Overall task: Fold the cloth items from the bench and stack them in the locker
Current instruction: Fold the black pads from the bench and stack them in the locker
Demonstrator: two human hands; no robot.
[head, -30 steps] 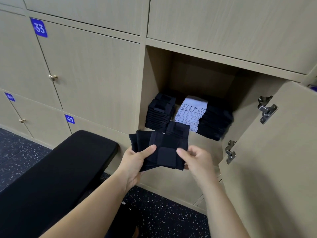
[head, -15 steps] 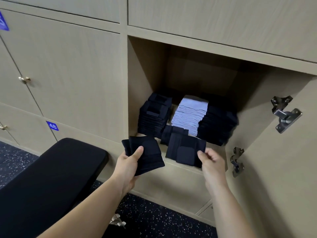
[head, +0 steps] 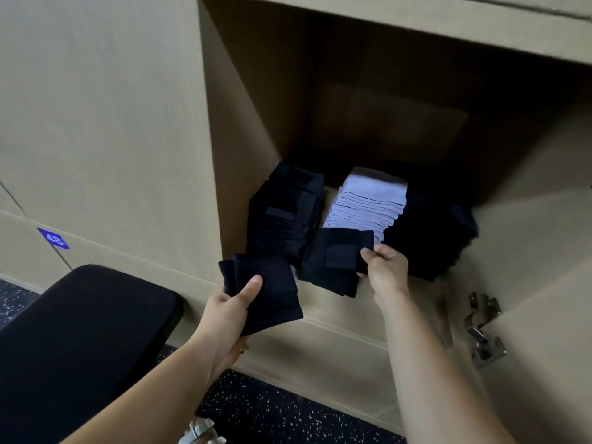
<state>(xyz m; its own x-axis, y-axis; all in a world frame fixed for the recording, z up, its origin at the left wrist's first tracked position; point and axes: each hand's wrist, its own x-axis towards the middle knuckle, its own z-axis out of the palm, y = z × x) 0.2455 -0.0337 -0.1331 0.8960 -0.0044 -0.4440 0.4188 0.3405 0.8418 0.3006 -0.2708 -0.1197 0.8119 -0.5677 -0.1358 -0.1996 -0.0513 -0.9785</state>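
My left hand [head: 229, 310] holds a folded dark cloth [head: 272, 296] with the thumb on top, just outside the locker's [head: 234, 145] lower edge. My right hand [head: 386, 270] pinches another folded dark cloth [head: 333, 261] at the locker's front, over the shelf between the stacks. Inside stand three stacks: a dark stack [head: 286, 213] at left, a light blue stack [head: 365, 203] in the middle, and a dark stack [head: 429, 235] at right.
The black padded bench [head: 80, 334] is at the lower left. The open locker door with metal hinges [head: 483, 331] stands at the right. A closed door numbered 48 [head: 53, 238] lies left. Dark speckled floor [head: 282, 411] below.
The two cloths held together were parted, one in each hand. My right hand has carried its cloth forward into the locker's front. The view has closed in on the locker.
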